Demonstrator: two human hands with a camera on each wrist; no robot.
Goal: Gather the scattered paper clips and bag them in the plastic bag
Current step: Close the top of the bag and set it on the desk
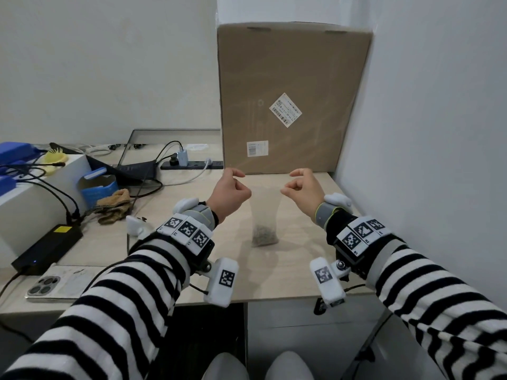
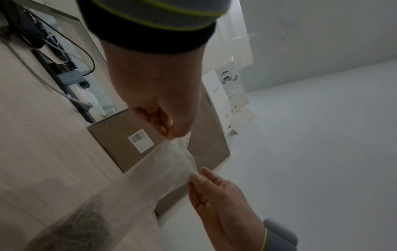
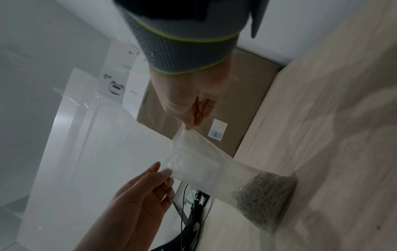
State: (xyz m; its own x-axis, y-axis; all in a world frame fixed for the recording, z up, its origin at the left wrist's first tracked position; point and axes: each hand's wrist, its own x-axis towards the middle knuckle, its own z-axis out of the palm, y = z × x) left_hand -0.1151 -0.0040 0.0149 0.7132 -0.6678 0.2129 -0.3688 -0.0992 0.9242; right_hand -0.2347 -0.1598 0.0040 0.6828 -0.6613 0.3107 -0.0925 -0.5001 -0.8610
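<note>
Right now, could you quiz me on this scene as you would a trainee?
1. True or false: the paper clips lie scattered across the desk.
2. Which hands hold the bag? A) left only B) right only C) both
3. Fill in: behind the bag stands a big cardboard ____.

Key
1. False: they sit heaped in the bottom of the bag.
2. C: the left hand and the right hand each pinch one side of its top edge.
3. Box.
</note>
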